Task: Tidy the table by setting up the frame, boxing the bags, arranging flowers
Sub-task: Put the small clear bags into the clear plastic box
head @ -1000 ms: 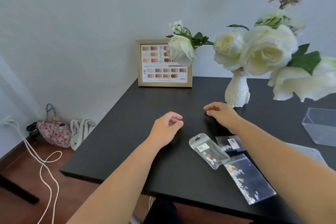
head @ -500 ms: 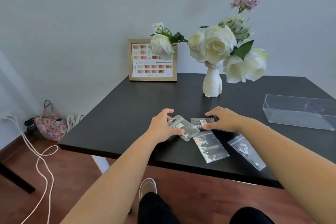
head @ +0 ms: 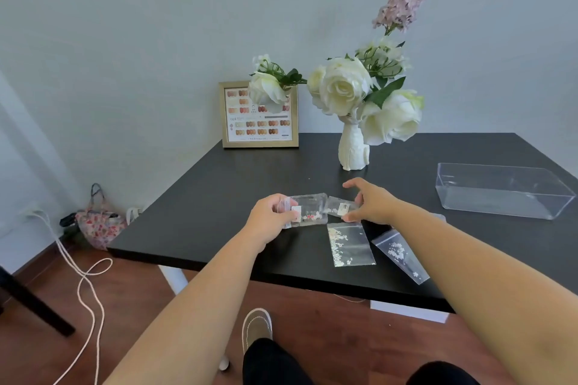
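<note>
Ideally, the left hand [head: 270, 219] pinching a sequin pouch [head: 309, 209] and right hand [head: 373, 206] pinching a smaller bag [head: 339, 207] should stack both flat, left of the clear box [head: 500, 197].

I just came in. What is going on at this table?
A person is gathering small clear bags at the black table. The left grip holds a labelled bag; the right grip pinches a smaller bag beside it. Two more bags lie flat near the front edge. The clear box on the right holds nothing yet. The frame stands against the wall, and flowers sit in the white vase.
</note>
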Demonstrator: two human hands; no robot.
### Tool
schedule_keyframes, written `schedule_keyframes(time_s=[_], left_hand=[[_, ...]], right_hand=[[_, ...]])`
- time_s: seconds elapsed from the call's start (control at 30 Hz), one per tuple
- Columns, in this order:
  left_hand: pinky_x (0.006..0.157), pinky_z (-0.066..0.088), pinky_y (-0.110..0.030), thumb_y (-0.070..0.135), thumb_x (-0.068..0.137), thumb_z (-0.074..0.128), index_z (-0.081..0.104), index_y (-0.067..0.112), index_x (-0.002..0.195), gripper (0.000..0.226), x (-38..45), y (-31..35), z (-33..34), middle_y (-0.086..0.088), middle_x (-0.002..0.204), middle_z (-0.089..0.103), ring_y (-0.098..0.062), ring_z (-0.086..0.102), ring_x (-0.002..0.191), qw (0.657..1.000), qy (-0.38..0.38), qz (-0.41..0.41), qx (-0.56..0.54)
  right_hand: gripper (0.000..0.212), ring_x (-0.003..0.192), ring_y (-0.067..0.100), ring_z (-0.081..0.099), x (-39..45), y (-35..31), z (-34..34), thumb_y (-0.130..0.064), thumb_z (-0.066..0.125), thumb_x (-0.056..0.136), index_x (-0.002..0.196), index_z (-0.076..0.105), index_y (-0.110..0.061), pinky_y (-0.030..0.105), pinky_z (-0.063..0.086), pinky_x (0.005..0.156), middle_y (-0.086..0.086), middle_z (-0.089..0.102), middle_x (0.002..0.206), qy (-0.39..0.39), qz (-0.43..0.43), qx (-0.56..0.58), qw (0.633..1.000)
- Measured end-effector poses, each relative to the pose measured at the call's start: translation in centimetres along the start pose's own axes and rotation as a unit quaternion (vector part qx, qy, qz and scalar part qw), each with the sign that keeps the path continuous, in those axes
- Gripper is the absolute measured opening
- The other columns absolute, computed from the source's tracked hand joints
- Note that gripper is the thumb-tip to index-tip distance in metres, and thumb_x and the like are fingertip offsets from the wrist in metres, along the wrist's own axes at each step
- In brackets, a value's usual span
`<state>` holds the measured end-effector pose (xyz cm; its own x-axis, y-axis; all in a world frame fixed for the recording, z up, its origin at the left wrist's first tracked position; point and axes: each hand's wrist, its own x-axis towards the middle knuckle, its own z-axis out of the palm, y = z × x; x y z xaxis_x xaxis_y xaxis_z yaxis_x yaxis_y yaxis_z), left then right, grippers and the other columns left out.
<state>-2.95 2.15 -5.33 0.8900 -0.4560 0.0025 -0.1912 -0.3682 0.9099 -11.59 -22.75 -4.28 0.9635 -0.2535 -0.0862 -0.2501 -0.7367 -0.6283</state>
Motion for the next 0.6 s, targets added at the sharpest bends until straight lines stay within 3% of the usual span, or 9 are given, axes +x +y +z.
schedule_keyframes(time_s=[0.07, 0.13, 0.23, 0.33, 0.47, 0.6], left_hand=[[0.075, 0.058, -0.034, 0.018, 0.081, 0.076, 0.073, 0.026, 0.088, 0.011, 0.0, 0.4, 0.2, -0.005, 0.095, 0.070, -0.015, 0.061, 0.080, 1.000, 0.004, -0.003, -0.017], [0.071, 0.060, -0.031, 0.018, 0.084, 0.076, 0.073, 0.027, 0.088, 0.010, 0.2, 1.0, 0.5, -0.001, 0.100, 0.071, -0.015, 0.064, 0.087, 1.000, 0.006, -0.002, -0.027], [0.060, 0.058, -0.022, 0.020, 0.087, 0.074, 0.072, 0.030, 0.091, 0.011, 0.7, 2.8, 1.4, 0.004, 0.104, 0.068, -0.016, 0.065, 0.096, 1.000, 0.001, 0.016, -0.024], [0.059, 0.057, -0.020, 0.024, 0.088, 0.073, 0.070, 0.035, 0.093, 0.013, 1.3, 4.8, 3.4, 0.010, 0.106, 0.066, -0.015, 0.064, 0.096, 0.998, -0.004, 0.057, 0.010], [0.063, 0.058, -0.022, 0.025, 0.089, 0.071, 0.066, 0.039, 0.091, 0.015, 2.5, 7.8, 7.8, 0.017, 0.101, 0.061, -0.011, 0.063, 0.090, 0.990, -0.028, 0.123, 0.062], [0.059, 0.043, -0.015, 0.030, 0.090, 0.067, 0.063, 0.038, 0.083, 0.011, 3.6, 10.7, 13.1, 0.013, 0.091, 0.063, -0.007, 0.060, 0.080, 0.977, -0.077, 0.185, 0.078]], right_hand=[[0.077, 0.083, 0.013, 0.056, 0.2, -0.1, -0.1, -0.024, 0.085, 0.067, 0.130, 0.042, -0.034, 0.025, 0.041, 0.073, -0.004, 0.053, 0.093, 0.006, 0.005, 0.019, 1.000], [0.064, 0.087, 0.014, 0.058, 0.2, 0.1, -0.1, -0.016, 0.081, 0.070, 0.124, 0.051, -0.031, 0.020, 0.042, 0.066, -0.001, 0.059, 0.104, 0.031, 0.008, 0.047, 0.998], [0.040, 0.107, 0.021, 0.060, -0.4, 0.9, -0.2, -0.016, 0.070, 0.082, 0.120, 0.061, -0.025, 0.026, 0.046, 0.083, 0.001, 0.064, 0.118, 0.066, 0.006, 0.077, 0.995], [0.037, 0.117, 0.020, 0.057, -2.2, 2.0, -1.0, -0.026, 0.061, 0.092, 0.128, 0.058, -0.021, 0.029, 0.043, 0.091, 0.003, 0.063, 0.127, 0.083, 0.015, 0.114, 0.990], [0.035, 0.103, 0.015, 0.059, -4.7, 4.1, -4.5, -0.033, 0.051, 0.097, 0.130, 0.056, -0.024, 0.026, 0.044, 0.083, 0.000, 0.062, 0.123, 0.144, 0.023, 0.119, 0.982], [0.023, 0.089, 0.016, 0.061, -7.8, 7.5, -9.6, -0.030, 0.047, 0.095, 0.110, 0.065, -0.031, 0.029, 0.050, 0.070, -0.003, 0.067, 0.105, 0.217, 0.047, 0.102, 0.970]])
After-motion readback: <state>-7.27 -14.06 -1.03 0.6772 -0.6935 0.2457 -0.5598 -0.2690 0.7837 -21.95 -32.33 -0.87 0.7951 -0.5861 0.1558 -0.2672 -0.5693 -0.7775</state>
